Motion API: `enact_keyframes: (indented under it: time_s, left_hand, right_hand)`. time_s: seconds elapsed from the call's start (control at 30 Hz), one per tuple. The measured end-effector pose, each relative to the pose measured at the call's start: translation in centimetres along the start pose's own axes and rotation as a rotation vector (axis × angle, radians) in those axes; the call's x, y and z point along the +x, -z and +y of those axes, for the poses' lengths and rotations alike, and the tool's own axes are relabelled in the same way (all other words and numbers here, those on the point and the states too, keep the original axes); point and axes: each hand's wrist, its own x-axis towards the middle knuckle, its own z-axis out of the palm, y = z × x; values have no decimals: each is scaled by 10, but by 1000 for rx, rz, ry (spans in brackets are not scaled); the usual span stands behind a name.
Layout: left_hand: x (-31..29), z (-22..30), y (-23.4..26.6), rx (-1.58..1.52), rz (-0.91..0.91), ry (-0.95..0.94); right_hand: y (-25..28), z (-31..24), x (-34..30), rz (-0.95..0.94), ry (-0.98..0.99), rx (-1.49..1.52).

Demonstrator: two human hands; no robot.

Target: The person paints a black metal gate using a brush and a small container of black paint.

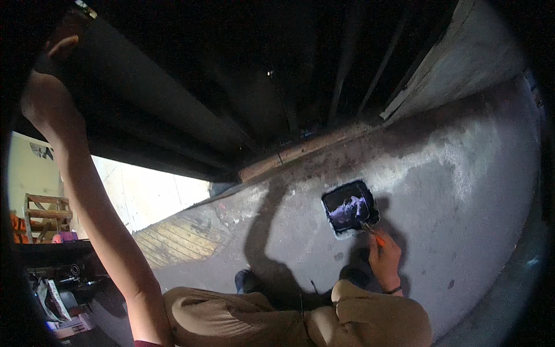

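My right hand [384,254] reaches down to the concrete floor and is shut on a paintbrush [373,233] with an orange handle. The brush's tip rests at the near edge of a small rectangular tray [348,208] of dark paint that sits on the floor. My left arm stretches up and to the left. My left hand [59,49] grips the edge of a dark metal gate panel [144,98] high at the upper left. My knees in tan trousers [300,318] are bent at the bottom of the view.
A dark barred gate [324,75] fills the top, with a rusty threshold strip [300,150] at its foot. A grey concrete wall [468,52] rises at the right. A wooden frame [46,211] and clutter lie at the far left.
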Motion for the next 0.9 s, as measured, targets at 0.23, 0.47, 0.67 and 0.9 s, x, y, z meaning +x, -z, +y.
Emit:
enact_keyframes:
  time_s: [0.23, 0.47, 0.67, 0.9]
  left_hand:
    - [2, 24, 7, -274, 182, 75]
    - [6, 50, 19, -796, 75, 558]
    - [5, 37, 23, -867, -68, 436]
    - [-1, 28, 19, -833, -60, 424]
  right_hand:
    - [-6, 8, 3, 25, -410, 416]
    - [-5, 11, 15, 219, -655, 827]
    - [-5, -36, 27, 196, -600, 1019]
    - [-31, -111, 102, 9, -6, 960]
